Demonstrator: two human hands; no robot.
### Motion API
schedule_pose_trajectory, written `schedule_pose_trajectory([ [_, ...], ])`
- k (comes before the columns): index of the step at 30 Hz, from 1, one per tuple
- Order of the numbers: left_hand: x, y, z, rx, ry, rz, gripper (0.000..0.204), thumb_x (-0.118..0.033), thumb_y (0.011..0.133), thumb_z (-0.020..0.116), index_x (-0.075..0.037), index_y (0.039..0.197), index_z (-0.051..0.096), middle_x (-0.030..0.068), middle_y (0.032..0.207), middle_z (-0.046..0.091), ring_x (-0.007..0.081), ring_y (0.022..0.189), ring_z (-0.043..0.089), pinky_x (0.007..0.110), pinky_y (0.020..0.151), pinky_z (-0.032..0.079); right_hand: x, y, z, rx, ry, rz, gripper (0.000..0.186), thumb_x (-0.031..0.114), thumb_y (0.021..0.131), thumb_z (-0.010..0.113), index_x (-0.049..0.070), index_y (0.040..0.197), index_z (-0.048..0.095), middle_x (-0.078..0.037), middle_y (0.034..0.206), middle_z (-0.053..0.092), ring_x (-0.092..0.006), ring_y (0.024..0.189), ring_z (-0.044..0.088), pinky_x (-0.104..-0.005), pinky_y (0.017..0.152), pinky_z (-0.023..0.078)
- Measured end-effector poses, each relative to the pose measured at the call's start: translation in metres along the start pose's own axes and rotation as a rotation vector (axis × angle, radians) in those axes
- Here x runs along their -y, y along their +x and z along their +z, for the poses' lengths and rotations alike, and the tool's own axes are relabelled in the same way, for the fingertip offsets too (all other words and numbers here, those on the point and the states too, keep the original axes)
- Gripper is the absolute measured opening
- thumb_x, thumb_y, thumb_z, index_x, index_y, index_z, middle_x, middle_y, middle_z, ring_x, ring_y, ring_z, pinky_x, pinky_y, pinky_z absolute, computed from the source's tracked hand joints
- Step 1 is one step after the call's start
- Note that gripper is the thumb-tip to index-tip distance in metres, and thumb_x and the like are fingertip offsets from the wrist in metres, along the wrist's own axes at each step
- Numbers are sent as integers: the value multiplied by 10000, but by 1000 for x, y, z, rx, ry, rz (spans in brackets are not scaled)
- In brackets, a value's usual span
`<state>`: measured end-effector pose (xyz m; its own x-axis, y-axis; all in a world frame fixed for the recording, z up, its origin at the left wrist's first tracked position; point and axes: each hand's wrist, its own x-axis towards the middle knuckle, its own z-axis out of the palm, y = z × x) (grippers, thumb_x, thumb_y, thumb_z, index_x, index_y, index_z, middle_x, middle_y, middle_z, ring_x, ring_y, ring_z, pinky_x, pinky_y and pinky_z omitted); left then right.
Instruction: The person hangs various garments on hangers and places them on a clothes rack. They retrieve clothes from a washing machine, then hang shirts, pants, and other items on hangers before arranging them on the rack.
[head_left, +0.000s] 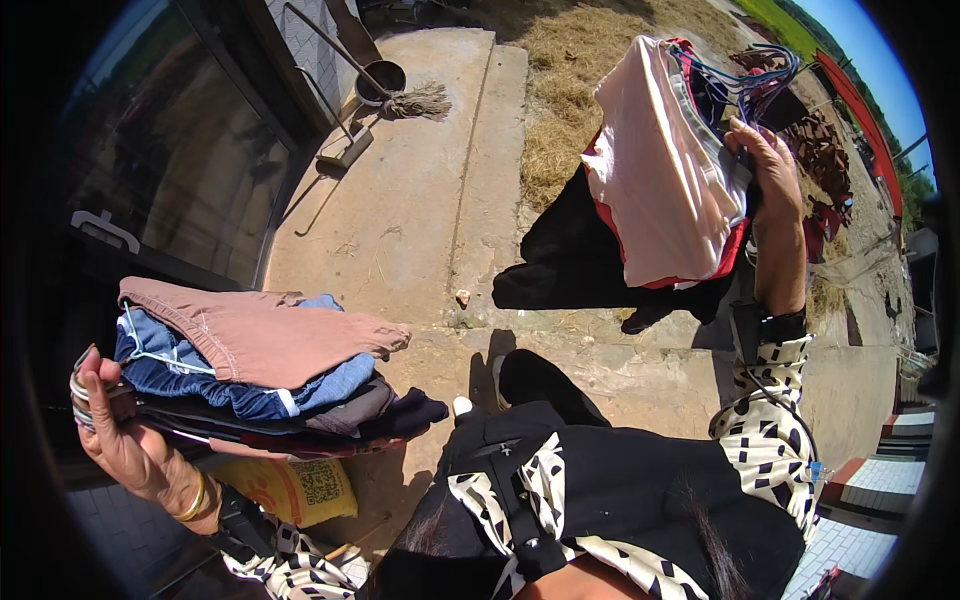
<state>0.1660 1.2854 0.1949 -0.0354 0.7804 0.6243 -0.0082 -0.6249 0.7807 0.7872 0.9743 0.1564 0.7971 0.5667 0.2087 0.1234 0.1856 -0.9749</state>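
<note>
My left hand (125, 440) is closed round the hooks of several hangers at the lower left. From them a stack of trousers lies out sideways: dusty-pink trousers (270, 335) on top, blue jeans (330, 385) and dark garments (350, 412) below. A pale blue hanger (165, 355) shows at the jeans' waist. At the upper right my right hand (768, 160) grips a bunch of blue and dark hangers (765, 80). A pale pink top (660, 170) hangs outermost there, with red cloth (612, 228) and black garments (570, 255) behind it. The fingertips of my right hand are partly hidden.
A glass door (190, 150) with a white handle (105, 230) stands at the left. Ahead on the concrete are a broom (415, 100), a dark bucket (378, 82) and a long-handled dustpan (345, 150). Dry straw (565, 110) lies beyond the step, and a yellow sack (290, 488) sits below my left arm.
</note>
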Motion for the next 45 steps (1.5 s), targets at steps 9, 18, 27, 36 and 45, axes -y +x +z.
schedule_pose_trajectory([
  [9,138,174,236,350,-225,13,244,-170,995,649,26,1134,695,-23,856,685,-4,658,474,161,604,295,-55,96,-36,-179,-115,-6,166,160,917,728,65,800,657,9,735,643,-78,638,560,-248,613,433],
  [18,226,322,474,534,-472,25,278,-196,1019,617,33,1169,666,35,947,714,28,814,622,128,696,442,-75,207,-62,-398,-260,80,243,216,924,731,60,755,656,33,676,621,-39,548,511,-224,546,398],
  [27,393,424,735,741,-641,-140,272,-205,999,657,29,1131,702,40,872,745,-25,555,409,152,489,243,-135,375,-76,-736,-474,134,310,320,946,706,79,757,658,62,620,580,-26,490,454,-209,472,331],
  [36,479,469,1078,871,-530,-33,257,-212,995,663,11,1110,716,39,889,748,-28,593,496,120,511,310,-234,578,-82,-906,-205,92,237,240,991,650,51,848,640,-8,746,625,-64,599,561,-209,587,500],
  [45,473,541,1411,939,-498,-130,254,-201,990,671,12,1121,717,27,865,722,-12,583,388,153,508,256,-283,843,-227,-604,-1141,-268,422,-57,945,552,-20,1365,543,-119,1251,562,-193,1133,572,-269,1032,449],
])
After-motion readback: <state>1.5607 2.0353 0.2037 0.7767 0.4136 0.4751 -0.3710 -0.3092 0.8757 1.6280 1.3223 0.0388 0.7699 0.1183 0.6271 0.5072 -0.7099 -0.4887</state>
